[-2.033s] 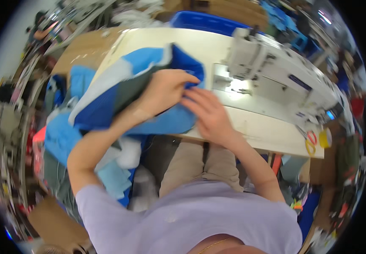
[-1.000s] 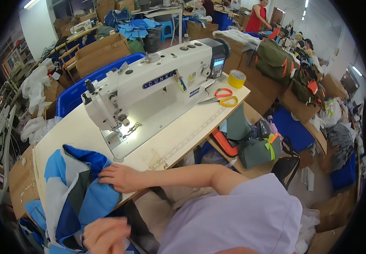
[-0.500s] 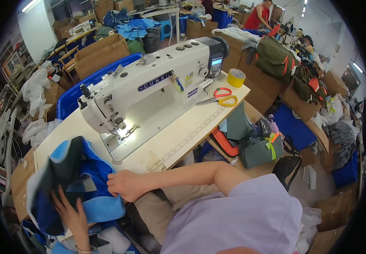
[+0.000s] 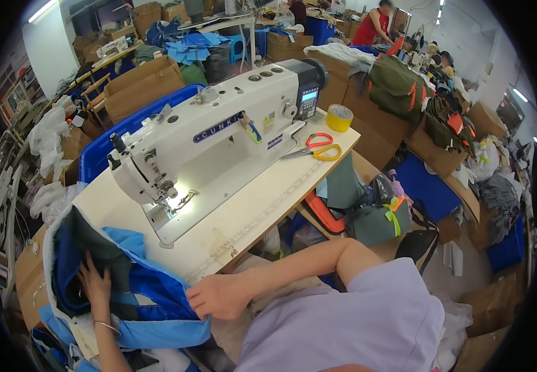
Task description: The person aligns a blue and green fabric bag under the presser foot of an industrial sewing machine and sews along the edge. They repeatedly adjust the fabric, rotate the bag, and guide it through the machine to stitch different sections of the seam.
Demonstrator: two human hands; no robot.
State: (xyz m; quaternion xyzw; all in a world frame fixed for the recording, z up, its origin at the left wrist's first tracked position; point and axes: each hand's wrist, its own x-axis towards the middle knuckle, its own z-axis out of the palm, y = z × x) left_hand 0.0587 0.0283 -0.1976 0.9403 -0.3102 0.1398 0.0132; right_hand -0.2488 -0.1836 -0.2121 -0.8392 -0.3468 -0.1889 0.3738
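Note:
A blue, green and white fabric piece [image 4: 156,279], shaped like an open bag, lies at the left front of the sewing table. My left hand [image 4: 97,286] is inside it, fingers spread against the dark lining, a bangle on the wrist. My right hand [image 4: 216,294] has its fingers closed on the piece's right edge at the table's front. A white industrial sewing machine [image 4: 212,127], its lamp lit, stands on the pale tabletop [image 4: 256,211] beyond the piece. Red and yellow scissors [image 4: 324,150] and a yellow tape roll [image 4: 339,118] lie at the machine's right.
A blue tub [image 4: 96,149] stands behind the machine. A shelf of green pieces and pouches [image 4: 374,217] is at the right, near olive bags [image 4: 395,87] and cardboard boxes. A person in red [image 4: 369,28] works at the back; another is partly visible beyond.
The view has turned right since two seconds ago. The fabric piece has been opened out, its dark lining showing. My right hand has moved right and lower, drawing the edge with it.

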